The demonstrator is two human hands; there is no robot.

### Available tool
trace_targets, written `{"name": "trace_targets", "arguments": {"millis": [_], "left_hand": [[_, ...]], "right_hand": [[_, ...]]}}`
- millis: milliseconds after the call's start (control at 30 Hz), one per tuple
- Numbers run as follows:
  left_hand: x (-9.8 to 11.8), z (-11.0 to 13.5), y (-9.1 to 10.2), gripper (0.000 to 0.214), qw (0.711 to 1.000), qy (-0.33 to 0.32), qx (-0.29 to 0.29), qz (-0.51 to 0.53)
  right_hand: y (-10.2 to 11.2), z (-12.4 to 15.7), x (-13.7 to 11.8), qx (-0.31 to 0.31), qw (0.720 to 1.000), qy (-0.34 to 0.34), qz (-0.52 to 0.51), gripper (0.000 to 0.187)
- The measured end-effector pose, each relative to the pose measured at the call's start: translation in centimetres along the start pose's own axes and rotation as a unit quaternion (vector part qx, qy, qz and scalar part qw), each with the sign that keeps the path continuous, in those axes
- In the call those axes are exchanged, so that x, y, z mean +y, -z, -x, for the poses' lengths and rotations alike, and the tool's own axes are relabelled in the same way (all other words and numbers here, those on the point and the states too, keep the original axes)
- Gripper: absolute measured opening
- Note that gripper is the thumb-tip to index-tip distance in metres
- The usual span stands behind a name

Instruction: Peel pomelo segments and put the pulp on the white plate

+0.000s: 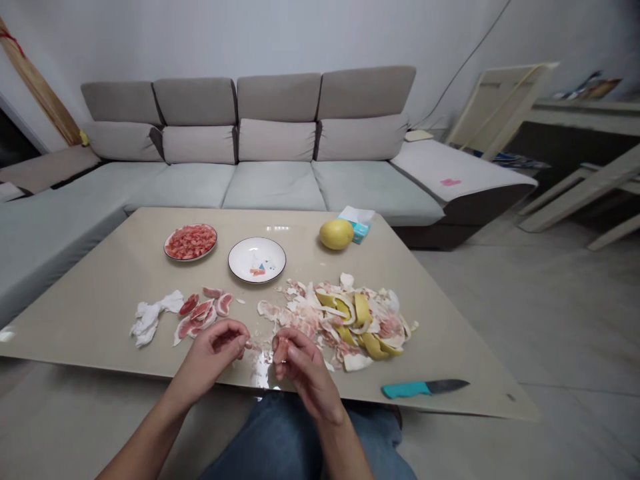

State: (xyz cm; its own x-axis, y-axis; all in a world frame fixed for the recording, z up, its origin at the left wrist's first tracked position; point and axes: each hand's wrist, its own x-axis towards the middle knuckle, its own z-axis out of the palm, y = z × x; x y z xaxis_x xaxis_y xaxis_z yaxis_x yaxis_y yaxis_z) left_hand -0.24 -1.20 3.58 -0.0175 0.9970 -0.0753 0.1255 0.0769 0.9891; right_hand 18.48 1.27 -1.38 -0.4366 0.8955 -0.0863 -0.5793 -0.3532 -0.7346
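Note:
My left hand [216, 347] and my right hand [300, 363] hover close together over the near edge of the beige table [110, 280], both with fingers curled. The right fingers pinch a small pink piece of pomelo flesh [281, 348]. What the left fingers hold is hidden. Several pink pomelo segments [203, 310] lie just beyond the left hand. A heap of yellow and white peel and membrane scraps [345, 320] lies beyond the right hand.
A plate of peeled pink flesh [191, 241] and a nearly empty white plate [257, 259] stand farther back. A whole yellow pomelo [337, 234] sits by a tissue pack [356, 222]. Crumpled tissue [150, 317] lies left. A teal-handled knife [424, 387] lies near right. A grey sofa [250, 153] stands behind.

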Motion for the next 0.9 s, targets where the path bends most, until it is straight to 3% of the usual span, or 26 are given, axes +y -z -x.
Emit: {"name": "trace_targets", "arguments": {"millis": [167,367,600,800,900], "left_hand": [[-0.6,-0.1,0.3,0.021,0.998,0.028,-0.024,0.045],[-0.5,-0.1,-0.3,0.02,0.999,0.021,-0.029,0.03],[-0.4,-0.1,-0.6,0.018,0.998,0.035,-0.057,0.016],[-0.5,0.0,-0.4,0.016,0.994,0.01,-0.105,0.011],[-0.8,-0.1,-0.2,0.015,0.996,0.006,-0.093,-0.014]], "right_hand": [[0.0,-0.3,0.4,0.001,1.0,-0.01,-0.023,0.03],[-0.5,-0.3,1.7,-0.024,0.995,-0.017,0.092,0.036],[-0.1,-0.4,1.7,-0.007,0.987,-0.038,0.159,0.031],[-0.1,-0.4,1.6,-0.079,0.977,-0.061,0.189,0.033],[-0.1,-0.5,1.6,-0.076,0.978,-0.065,0.182,0.033]]}}
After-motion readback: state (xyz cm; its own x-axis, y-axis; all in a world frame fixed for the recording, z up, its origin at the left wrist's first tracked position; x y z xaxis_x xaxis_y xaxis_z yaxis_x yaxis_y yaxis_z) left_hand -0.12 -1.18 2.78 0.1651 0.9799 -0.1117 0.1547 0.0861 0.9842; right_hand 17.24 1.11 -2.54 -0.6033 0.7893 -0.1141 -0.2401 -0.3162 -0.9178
